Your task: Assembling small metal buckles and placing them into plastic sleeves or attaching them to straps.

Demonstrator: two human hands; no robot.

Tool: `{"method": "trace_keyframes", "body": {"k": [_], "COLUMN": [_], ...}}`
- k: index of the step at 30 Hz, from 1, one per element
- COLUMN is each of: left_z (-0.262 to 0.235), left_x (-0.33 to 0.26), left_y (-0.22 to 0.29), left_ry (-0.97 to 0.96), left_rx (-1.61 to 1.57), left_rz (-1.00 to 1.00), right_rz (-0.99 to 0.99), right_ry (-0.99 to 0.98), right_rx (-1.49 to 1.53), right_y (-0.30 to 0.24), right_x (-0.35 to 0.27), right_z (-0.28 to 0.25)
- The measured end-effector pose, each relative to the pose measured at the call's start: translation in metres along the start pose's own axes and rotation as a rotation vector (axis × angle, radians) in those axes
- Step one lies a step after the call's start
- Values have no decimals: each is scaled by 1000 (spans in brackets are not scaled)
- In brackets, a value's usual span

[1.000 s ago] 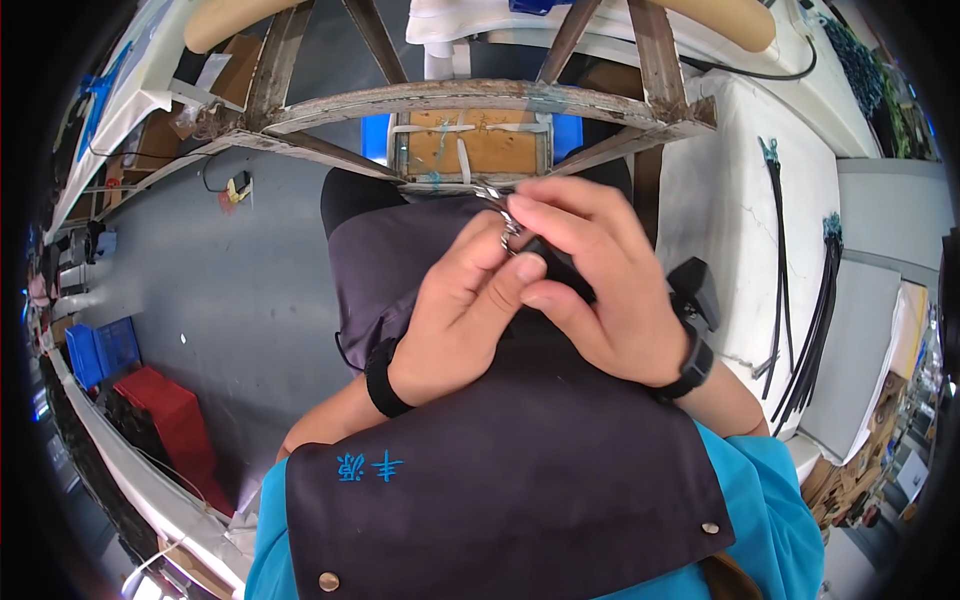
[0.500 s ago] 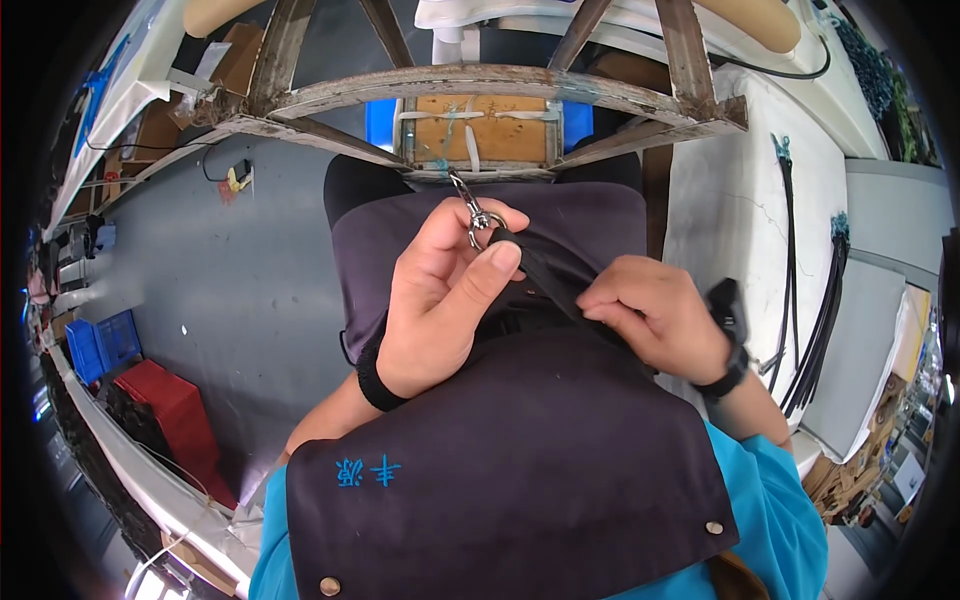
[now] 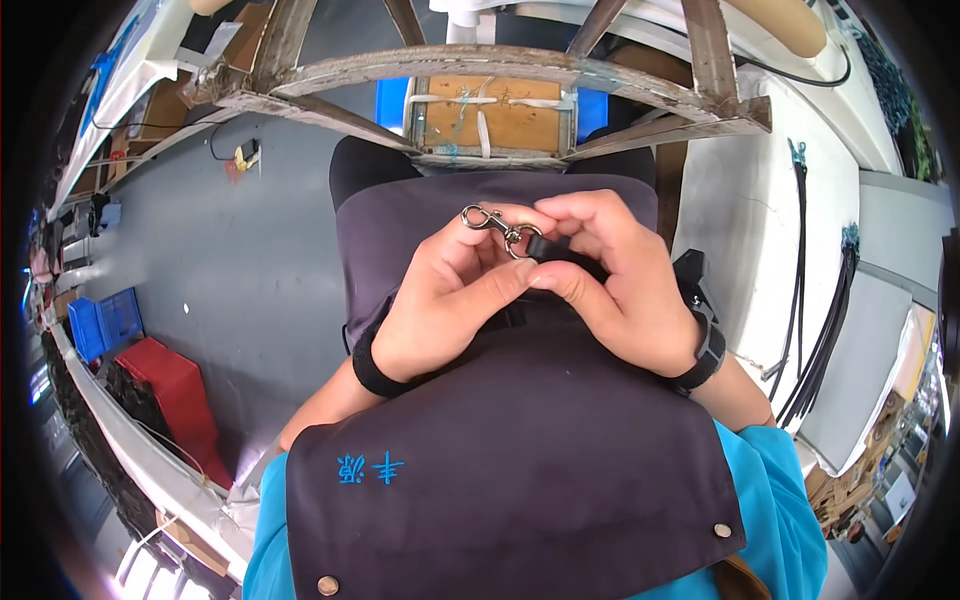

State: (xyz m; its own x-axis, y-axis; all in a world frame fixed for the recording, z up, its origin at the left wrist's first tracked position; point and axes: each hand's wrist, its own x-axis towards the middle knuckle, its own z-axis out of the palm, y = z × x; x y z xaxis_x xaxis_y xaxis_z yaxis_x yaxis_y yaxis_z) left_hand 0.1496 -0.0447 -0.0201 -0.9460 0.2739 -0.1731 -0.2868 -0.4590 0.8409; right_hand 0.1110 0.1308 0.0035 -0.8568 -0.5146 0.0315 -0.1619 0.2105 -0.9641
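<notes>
And in comes the right hand! Half a second ago it was well off along the black strap; now it sits right up beside the left hand, the two thumb tips all but meeting. The metal clasp has swung round too — it pointed away from the body before, and here it lies across the left index finger, hook end out to the left. The ring is just above the left thumb tip, with the strap's looped end running through it toward the right fingers.

As for the grips: the left thumb and index finger close around the clasp at its ring end, while the right hand pinches the strap, thumb in front and curled fingers behind. The right index fingertip rides above the strap, near the left fingertips. Just where the hidden fingers press, one cannot tell.

Beneath both hands spreads the dark apron, as before. Beyond the fingertips stands the worn frame, and well to the right of the right fingers — unmoved on the white surface — hang more black straps.
</notes>
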Motion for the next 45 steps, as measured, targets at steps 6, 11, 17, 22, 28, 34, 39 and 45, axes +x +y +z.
{"method": "trace_keyframes", "body": {"k": [6, 11, 17, 22, 28, 34, 39, 45], "left_z": [-2, 4, -21, -22, -3, 13, 16, 21], "left_x": [4, 7, 24, 79, 87, 29, 6, -7], "left_y": [3, 12, 6, -19, -15, -7, 5, 7], "left_ry": [50, 40, -151, 395, 187, 103, 120, 249], "left_rx": [-68, 22, 55, 594, 373, -37, -97, 21], "left_rz": [-84, -98, -31, 471, 134, 103, 26, 126], "right_rz": [-16, 20, 3, 45, -6, -155, -288, -310], "right_ry": [82, 91, 91, 207, 250, 205, 162, 162], "right_rx": [-82, -181, -139, 48, 29, -116, -295, -362], "right_y": [-1, -5, 5, 10, 11, 4, -2, 0], "right_x": [-6, -9, -17, -14, -5, 11, 19, 17], "right_z": [-3, -9, -21, -23, -29, -30, -24, -17]}}
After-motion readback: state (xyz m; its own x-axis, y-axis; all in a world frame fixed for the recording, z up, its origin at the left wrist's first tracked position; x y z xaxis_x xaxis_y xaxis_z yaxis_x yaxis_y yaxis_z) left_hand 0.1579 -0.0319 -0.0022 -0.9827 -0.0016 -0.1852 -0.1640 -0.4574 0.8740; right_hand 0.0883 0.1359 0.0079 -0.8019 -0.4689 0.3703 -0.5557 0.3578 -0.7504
